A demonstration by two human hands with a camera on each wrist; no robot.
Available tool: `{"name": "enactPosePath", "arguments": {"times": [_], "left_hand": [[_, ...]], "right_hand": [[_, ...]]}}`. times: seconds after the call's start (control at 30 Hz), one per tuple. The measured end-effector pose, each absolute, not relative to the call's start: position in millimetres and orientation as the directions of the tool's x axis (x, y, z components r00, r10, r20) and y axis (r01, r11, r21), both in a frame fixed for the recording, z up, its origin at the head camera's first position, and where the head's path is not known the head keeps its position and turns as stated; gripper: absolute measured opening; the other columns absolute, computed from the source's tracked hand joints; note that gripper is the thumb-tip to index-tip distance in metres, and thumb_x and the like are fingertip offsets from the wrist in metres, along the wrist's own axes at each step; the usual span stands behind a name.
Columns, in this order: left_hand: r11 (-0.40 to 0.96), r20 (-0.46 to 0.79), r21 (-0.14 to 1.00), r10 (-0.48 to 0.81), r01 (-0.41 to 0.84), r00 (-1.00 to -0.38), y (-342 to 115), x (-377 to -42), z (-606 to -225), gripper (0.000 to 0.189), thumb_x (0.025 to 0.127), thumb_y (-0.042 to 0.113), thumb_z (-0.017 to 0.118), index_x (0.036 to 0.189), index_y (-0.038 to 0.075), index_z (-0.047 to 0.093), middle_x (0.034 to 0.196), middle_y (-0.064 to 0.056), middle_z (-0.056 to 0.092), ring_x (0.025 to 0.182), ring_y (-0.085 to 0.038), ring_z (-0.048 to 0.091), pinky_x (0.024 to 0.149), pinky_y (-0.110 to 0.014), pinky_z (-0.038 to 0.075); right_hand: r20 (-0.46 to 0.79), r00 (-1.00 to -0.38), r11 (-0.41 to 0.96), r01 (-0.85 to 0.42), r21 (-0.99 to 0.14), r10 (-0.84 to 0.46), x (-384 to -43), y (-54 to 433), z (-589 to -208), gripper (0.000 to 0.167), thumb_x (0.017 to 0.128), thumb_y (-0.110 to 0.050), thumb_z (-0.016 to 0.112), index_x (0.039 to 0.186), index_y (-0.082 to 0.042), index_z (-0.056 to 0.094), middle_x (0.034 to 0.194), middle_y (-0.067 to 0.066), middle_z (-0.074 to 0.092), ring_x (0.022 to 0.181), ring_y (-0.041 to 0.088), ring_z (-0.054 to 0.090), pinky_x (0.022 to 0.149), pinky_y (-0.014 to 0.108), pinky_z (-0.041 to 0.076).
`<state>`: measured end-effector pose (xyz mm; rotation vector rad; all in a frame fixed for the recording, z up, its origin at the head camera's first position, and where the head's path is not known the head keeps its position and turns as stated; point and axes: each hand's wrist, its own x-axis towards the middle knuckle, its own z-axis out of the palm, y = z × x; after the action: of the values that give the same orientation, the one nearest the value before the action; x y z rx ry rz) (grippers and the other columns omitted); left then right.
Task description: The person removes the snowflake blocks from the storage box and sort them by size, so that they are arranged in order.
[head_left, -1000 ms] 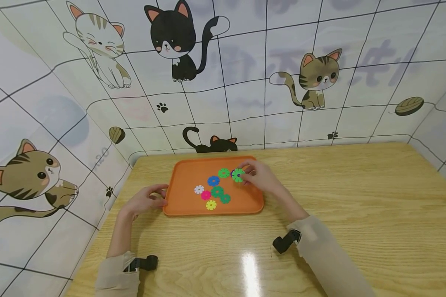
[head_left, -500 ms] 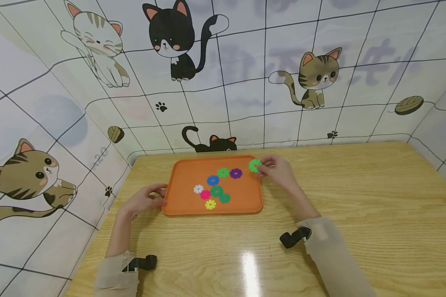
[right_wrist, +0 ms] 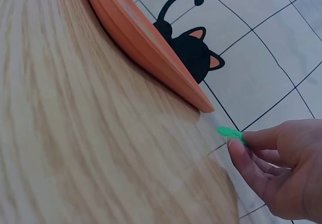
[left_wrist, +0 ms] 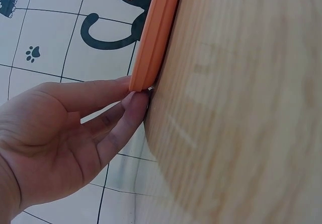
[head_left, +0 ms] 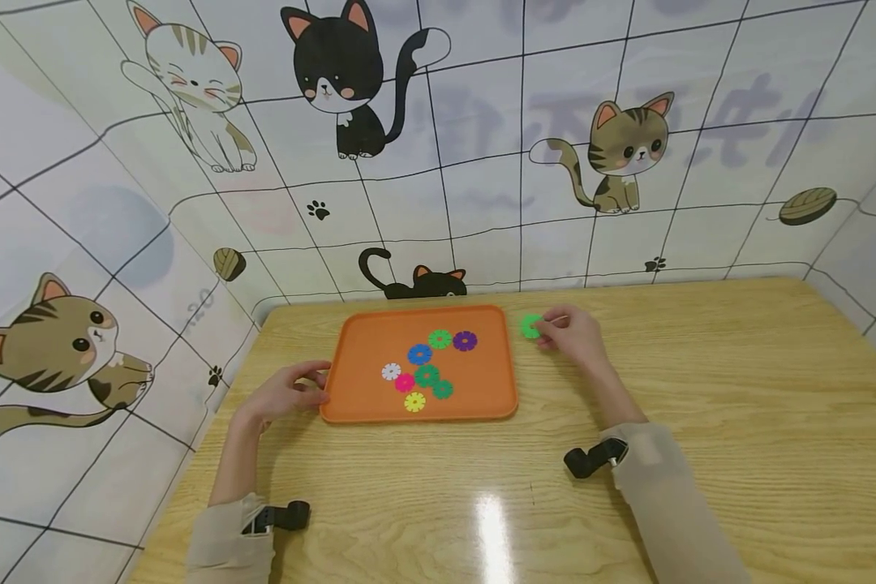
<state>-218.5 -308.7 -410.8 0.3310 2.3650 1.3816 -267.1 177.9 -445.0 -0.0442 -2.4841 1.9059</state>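
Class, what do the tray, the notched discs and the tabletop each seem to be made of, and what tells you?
Tray: probably moulded plastic, smooth; its rounded corners and even orange colour suggest it.
Notched discs: likely plastic, thin, each a single bright colour.
Tabletop: wood or wood-look laminate; grain shows, and the bright reflection suggests gloss.

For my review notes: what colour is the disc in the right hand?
The disc is bright green, clearest in the head view.

Counter (head_left: pixel 737 405) had wood grain, with a bright glare streak (head_left: pixel 492 539) at the near side. Far wall (head_left: pixel 485 207) was white with black grid lines; black-and-white cat print (head_left: pixel 338 65) sat left, tabby print (head_left: pixel 630 150) right.
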Motion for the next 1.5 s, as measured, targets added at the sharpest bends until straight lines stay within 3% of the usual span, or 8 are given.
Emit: {"name": "enactPosePath", "arguments": {"times": [0.37,0.67,1.23,1.5], "left_hand": [[0.495,-0.206,0.869,0.376,0.008,-0.904,-307.2,-218.5,-410.9,0.062,0.096,0.001,0.066,0.149,-0.012,0.036,0.122,-0.027,0.051,0.101,-0.029,0.058,0.086,-0.031,0.055],[0.492,-0.203,0.870,0.378,0.011,-0.903,-307.3,-217.4,-412.0,0.062,0.096,0.001,0.066,0.149,-0.012,0.036,0.121,-0.027,0.052,0.101,-0.028,0.058,0.084,-0.029,0.054],[0.492,-0.213,0.871,0.374,-0.002,-0.903,-307.7,-217.4,-412.1,0.062,0.096,0.000,0.065,0.149,-0.013,0.035,0.120,-0.027,0.051,0.099,-0.029,0.058,0.084,-0.033,0.055],[0.486,-0.215,0.874,0.377,-0.005,-0.901,-307.7,-217.2,-411.6,0.063,0.096,0.002,0.066,0.150,-0.012,0.034,0.122,-0.028,0.051,0.102,-0.031,0.058,0.086,-0.034,0.056]], "right_hand": [[0.021,-0.998,0.429,0.006,-0.903,0.058,-272.9,183.5,-448.0,0.022,0.098,-0.009,0.063,0.107,0.011,0.062,0.081,0.015,0.068,0.059,0.011,0.063,0.057,0.023,0.056],[0.015,-0.998,0.425,0.016,-0.905,0.069,-272.4,182.5,-449.7,0.024,0.097,-0.007,0.062,0.111,0.013,0.062,0.080,0.016,0.069,0.058,0.009,0.063,0.055,0.021,0.055],[0.035,-0.998,0.391,-0.016,-0.920,0.043,-261.9,182.2,-442.6,0.037,0.103,-0.017,0.058,0.129,0.009,0.055,0.106,0.025,0.063,0.074,0.022,0.065,0.062,0.025,0.054],[0.096,-0.995,0.427,-0.081,-0.901,0.013,-261.2,177.6,-435.8,0.044,0.102,-0.021,0.060,0.135,0.006,0.053,0.119,0.024,0.060,0.098,0.035,0.063,0.074,0.030,0.057]]}}
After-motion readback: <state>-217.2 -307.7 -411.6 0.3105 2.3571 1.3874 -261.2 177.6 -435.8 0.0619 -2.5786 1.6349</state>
